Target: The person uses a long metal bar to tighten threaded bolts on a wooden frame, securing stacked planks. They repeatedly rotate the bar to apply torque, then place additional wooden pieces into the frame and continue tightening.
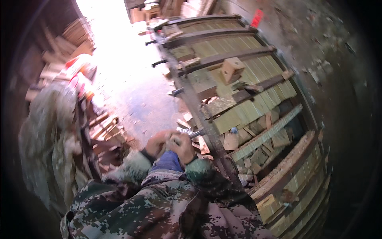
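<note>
My left hand (158, 143) and my right hand (182, 148) are drawn together in front of my body, touching or nearly so. The fingers of both are curled closed; whatever is between them is too small and blurred to make out. A crumpled white-silver piece (184, 130) shows just beyond the fingertips. Close to the right hand, a dark metal clamp screw (197, 134) sticks out from the side of a long metal rack (217, 148). Pale wooden boards (254, 65) lie across the rack under dark crossbars.
A wooden block with a hole (232, 70) rests on the boards. Wood offcuts (258, 137) fill a gap in the rack. On the left are cloudy plastic sheeting (49, 135) and stacked wood scraps (107, 129). Bright light falls on the floor (133, 89) ahead. A rough wall (338, 71) stands right.
</note>
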Motion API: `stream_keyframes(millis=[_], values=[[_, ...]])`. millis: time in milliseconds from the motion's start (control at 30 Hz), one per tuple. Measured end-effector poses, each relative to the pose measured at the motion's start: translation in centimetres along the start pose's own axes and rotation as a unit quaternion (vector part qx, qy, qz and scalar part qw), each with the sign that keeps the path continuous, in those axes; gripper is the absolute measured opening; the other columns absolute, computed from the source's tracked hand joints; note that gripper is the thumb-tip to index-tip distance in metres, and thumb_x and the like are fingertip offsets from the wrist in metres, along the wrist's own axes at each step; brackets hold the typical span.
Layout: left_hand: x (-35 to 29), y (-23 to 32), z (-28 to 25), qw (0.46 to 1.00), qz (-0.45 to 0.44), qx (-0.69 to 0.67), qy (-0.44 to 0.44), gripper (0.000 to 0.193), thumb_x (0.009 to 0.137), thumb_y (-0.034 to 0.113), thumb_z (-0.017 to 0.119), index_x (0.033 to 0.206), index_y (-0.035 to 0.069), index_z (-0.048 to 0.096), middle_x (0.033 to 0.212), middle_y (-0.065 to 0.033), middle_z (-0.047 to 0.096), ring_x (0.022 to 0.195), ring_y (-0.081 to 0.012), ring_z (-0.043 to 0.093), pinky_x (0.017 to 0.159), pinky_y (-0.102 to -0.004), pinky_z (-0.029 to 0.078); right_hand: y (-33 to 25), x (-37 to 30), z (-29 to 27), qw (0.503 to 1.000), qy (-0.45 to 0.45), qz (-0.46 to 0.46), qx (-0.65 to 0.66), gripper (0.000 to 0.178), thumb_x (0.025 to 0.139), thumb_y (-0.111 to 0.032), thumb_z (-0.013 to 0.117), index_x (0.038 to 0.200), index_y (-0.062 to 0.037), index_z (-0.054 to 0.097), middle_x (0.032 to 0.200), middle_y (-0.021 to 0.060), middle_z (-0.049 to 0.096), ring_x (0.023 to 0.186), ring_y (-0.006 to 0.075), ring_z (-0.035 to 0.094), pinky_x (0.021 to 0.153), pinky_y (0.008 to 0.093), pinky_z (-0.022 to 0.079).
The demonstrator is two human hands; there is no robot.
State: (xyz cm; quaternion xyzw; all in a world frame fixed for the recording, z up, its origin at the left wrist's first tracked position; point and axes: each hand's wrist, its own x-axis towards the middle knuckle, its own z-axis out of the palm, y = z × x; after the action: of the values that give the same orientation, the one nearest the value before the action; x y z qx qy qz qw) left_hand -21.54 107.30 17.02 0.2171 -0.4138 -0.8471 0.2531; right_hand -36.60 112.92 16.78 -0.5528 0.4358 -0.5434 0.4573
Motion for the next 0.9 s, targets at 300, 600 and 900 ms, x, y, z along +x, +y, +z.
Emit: stream_keyframes(millis=[300,600,900], values=[[7.5,-0.3,-3.2,0.818,-0.024,0.400,-0.413,0.018,0.081,0.019,0.068,0.090,0.003,0.065,0.086,-0.0161,0.061,0.086,-0.0331,0.060,0.079,-0.0382,0.048,13.6,-6.5,-2.8,0.775,0.366,0.427,0.287,0.014,0.091,-0.018,0.059,0.094,-0.0053,0.064,0.083,0.0035,0.068,0.072,0.0117,0.061,0.067,0.0256,0.048],[5.3,0.6,-3.5,0.889,0.014,0.328,-0.320,0.025,0.076,0.017,0.074,0.066,0.003,0.055,0.064,-0.0101,0.053,0.058,-0.0239,0.053,0.055,-0.0355,0.040,21.4,-10.3,5.7,0.822,0.211,0.512,0.129,0.020,0.092,-0.022,0.060,0.099,-0.0048,0.068,0.088,0.0042,0.067,0.082,0.0165,0.062,0.071,0.0319,0.048],[6.1,5.2,-1.6,0.989,-0.066,0.108,-0.079,0.025,0.080,0.007,0.068,0.063,0.008,0.050,0.053,-0.0073,0.051,0.049,-0.0217,0.051,0.059,-0.0383,0.046,19.8,-10.1,6.5,0.650,0.429,0.396,0.487,0.043,0.088,-0.033,0.067,0.123,-0.0093,0.059,0.119,0.0091,0.061,0.110,0.0250,0.055,0.099,0.0401,0.037]])
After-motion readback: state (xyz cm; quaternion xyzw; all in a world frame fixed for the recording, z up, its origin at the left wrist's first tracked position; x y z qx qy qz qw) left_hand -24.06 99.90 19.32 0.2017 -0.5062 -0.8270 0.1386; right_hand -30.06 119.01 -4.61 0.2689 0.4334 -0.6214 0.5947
